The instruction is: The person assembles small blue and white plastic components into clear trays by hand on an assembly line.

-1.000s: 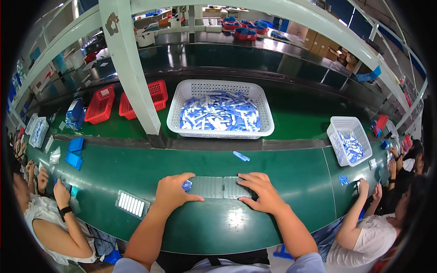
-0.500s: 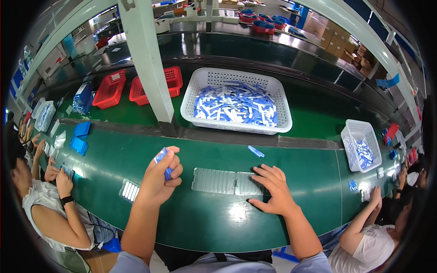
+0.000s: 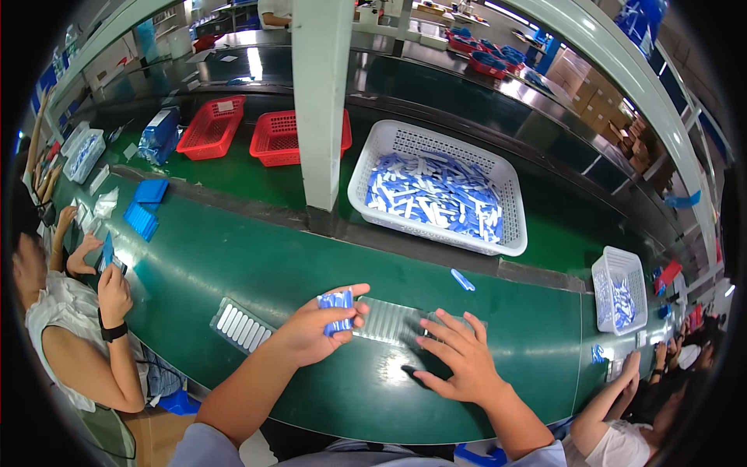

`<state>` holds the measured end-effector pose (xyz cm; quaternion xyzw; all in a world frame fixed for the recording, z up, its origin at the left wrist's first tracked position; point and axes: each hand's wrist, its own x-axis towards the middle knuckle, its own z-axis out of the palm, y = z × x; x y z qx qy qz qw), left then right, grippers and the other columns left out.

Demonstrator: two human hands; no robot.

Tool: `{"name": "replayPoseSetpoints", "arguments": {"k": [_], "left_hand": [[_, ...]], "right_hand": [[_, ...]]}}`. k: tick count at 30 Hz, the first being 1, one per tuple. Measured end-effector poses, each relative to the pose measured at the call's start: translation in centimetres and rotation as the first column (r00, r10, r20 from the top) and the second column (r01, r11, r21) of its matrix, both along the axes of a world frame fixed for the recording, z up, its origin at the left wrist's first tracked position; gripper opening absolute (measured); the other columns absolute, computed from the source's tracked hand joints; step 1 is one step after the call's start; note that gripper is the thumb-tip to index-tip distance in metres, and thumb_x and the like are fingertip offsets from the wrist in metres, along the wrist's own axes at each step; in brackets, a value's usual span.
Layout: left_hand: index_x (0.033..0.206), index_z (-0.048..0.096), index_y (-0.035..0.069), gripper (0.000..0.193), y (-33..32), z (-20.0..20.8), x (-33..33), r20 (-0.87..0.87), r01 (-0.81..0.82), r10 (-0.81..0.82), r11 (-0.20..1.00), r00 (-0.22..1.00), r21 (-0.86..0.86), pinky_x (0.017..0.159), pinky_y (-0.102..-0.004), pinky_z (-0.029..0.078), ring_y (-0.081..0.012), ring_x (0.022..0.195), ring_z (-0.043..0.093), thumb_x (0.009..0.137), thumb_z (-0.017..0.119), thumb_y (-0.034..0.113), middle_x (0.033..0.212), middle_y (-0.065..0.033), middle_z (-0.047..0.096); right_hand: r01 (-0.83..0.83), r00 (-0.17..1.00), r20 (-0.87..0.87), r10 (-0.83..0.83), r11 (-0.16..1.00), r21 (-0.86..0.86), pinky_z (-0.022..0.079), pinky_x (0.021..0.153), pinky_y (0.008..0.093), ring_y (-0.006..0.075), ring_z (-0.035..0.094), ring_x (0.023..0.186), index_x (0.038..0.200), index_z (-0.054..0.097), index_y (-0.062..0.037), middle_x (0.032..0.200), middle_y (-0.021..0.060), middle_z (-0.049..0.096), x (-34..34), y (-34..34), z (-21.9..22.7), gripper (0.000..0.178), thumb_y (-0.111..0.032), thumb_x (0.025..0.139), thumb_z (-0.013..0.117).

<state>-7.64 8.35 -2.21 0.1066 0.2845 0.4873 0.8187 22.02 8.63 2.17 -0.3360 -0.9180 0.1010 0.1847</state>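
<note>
My left hand [image 3: 320, 333] is closed round a bunch of slim blue-and-white plastic sticks [image 3: 336, 310], just over the left end of a clear ribbed tray [image 3: 387, 321]. Fingers spread, my right hand [image 3: 461, 358] rests on or hovers above the tray's right half and hides part of it. Beyond that hand, one or two loose blue sticks [image 3: 462, 280] lie on the green table. Left of my left forearm is another clear tray [image 3: 222, 317], filled with a row of white sticks [image 3: 243, 327].
A large white basket [image 3: 440, 233] heaped with similar sticks stands beyond a dark ledge. Left of it rise a white post [image 3: 320, 117] and two red baskets [image 3: 212, 132]. Blue trays [image 3: 142, 221] lie farther left. People work at both sides; a smaller white basket [image 3: 622, 323] is at right.
My left hand has come right and turned, bringing the bunch of sticks to the clear tray. My right hand stays spread at the tray's right half. The whole view has tilted and shifted.
</note>
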Motion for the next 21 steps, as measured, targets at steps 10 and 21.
{"name": "replayPoseSetpoints", "arguments": {"k": [10,21], "left_hand": [[0.136,0.051,0.003,0.036,-1.1,0.7,0.5,-0.207,0.182,-0.133,0.955,0.969,0.234,0.060,-0.0283,0.053,-0.0268,0.101,0.071,0.100,0.055,0.004,0.129,-0.0193,0.063],[0.134,0.054,-0.001,0.036,-0.7,2.1,-0.3,-0.309,0.229,-0.162,0.954,0.937,0.194,0.053,-0.0286,0.055,-0.0282,0.101,0.073,0.100,0.057,0.009,0.129,-0.0216,0.064]], "right_hand": [[-0.011,0.941,-0.328,-0.082,0.962,-0.274,0.042,0.089,0.0381,0.0209,0.063,0.077,0.105,0.070,-0.0068,0.082,0.0014,0.065,-7.5,4.4,2.3,0.023,-0.015,0.084,0.076],[-0.105,0.772,-0.571,-0.278,0.831,-0.546,0.044,0.059,0.0246,0.0076,0.055,0.063,0.092,0.075,-0.0014,0.072,0.0010,0.065,-8.5,6.3,0.2,0.011,-0.004,0.082,0.080]]}}
